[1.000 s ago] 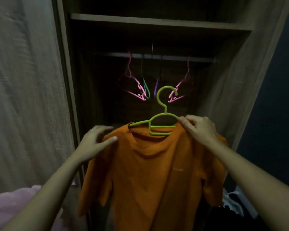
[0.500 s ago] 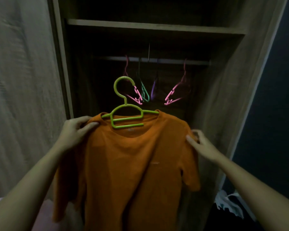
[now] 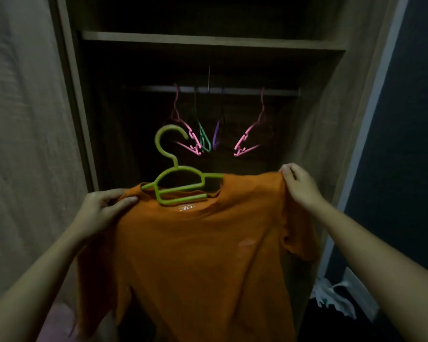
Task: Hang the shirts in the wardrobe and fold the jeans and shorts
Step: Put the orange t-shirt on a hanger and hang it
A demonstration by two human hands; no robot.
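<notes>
An orange T-shirt (image 3: 195, 255) hangs in front of the open wardrobe on a lime-green hanger (image 3: 181, 183) threaded through its collar. The hanger tilts, its hook up and to the left, below the rail (image 3: 232, 90). My left hand (image 3: 101, 208) pinches the shirt's left shoulder. My right hand (image 3: 299, 186) grips the right shoulder seam, raised a little higher. The hook is free of the rail.
Several empty hangers hang on the rail: pink ones (image 3: 190, 139), (image 3: 250, 137), a green one (image 3: 204, 139) and a purple one (image 3: 216, 134). A shelf (image 3: 208, 40) runs above. Wardrobe side panels stand at left (image 3: 67, 95) and right (image 3: 326, 107). Crumpled white cloth (image 3: 336, 297) lies low right.
My right hand went from the hanger to the shirt's right shoulder and lifted it. My left hand closed on the left shoulder. Shirt and hanger shifted left, then spread wider.
</notes>
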